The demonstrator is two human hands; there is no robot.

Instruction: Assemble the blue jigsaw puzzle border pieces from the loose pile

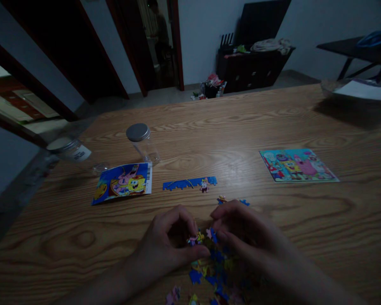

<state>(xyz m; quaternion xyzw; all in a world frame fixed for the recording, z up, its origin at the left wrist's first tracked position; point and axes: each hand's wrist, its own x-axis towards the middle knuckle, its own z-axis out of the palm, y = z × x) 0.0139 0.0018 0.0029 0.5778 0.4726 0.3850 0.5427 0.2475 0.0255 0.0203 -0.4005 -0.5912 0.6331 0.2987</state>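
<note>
Lying nearby, jar (142, 144), puzzle strip (189, 183), picture card (298, 165)

Home room: wood table (228, 140), cluttered dresser (254, 72), doorway (155, 46).

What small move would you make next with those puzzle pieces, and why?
I'd probably try the jigsaw pieces between the left hand and right hand against the ragged lower edge of the assembled blue strip. That strip lies just ahead of the hands, and its uneven edge seems to leave open places for more pieces.
</note>
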